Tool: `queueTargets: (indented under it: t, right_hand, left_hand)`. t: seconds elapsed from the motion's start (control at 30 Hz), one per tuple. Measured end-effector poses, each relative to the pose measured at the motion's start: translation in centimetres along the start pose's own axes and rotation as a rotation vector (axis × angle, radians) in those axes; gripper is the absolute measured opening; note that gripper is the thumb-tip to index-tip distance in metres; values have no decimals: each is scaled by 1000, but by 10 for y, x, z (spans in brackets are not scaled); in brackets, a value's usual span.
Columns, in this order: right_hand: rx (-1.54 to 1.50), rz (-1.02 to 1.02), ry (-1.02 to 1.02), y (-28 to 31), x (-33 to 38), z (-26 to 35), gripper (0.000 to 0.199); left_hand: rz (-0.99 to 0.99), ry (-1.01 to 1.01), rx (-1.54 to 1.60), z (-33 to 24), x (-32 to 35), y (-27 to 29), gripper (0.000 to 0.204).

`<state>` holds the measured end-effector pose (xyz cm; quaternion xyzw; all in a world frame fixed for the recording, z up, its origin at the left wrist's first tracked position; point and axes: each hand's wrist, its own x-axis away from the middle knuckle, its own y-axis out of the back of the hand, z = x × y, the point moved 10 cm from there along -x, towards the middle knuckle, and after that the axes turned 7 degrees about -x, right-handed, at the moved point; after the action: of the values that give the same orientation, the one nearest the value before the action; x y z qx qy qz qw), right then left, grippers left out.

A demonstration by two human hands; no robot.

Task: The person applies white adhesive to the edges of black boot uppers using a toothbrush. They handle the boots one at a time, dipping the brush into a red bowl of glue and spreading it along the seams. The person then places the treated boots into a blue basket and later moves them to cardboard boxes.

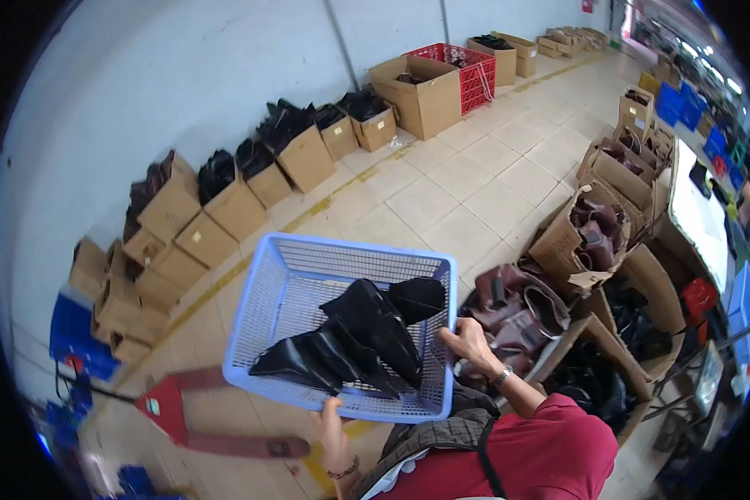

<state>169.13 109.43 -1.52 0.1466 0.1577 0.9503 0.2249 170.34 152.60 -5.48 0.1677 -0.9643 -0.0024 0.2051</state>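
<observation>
Both my hands carry a light blue plastic basket (258, 275) with mesh walls, held tilted in front of my body. My left hand (332, 433) is closed on its near rim, thumb over the edge. At the basket's right side, my right hand (472, 343) grips the rim. Inside lie several black leather shoe pieces (375, 321), heaped toward the near and right side. They look like boot uppers; part of the mesh floor shows beside them.
Cardboard boxes (307, 160) of dark leather pieces line the wall, with a red crate (477, 79) among them. To my right stand boxes of brown leather pieces (598, 233) and black ones (592, 383). A red pallet jack (165, 408) sits on the floor at left.
</observation>
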Motion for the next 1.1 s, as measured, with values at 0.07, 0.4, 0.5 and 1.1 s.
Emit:
queueTargets:
  t: [0.07, 0.4, 0.5, 1.1]
  right_hand:
    - [-70, -145, 93, -1, -66, 21, 41]
    - [-56, -203, 24, -21, -324, 165, 37]
    - [-7, -269, 62, 1, -421, 172, 36]
    - [-492, -1239, -152, 355, -751, 72, 23]
  left_hand:
    - [117, -16, -40, -95, -28, -80, 38]
    - [288, 241, -122, -154, -306, -252, 31]
    - [412, 232, -122, -179, -366, -357, 29]
    - [1268, 94, -520, -314, -430, -1163, 17]
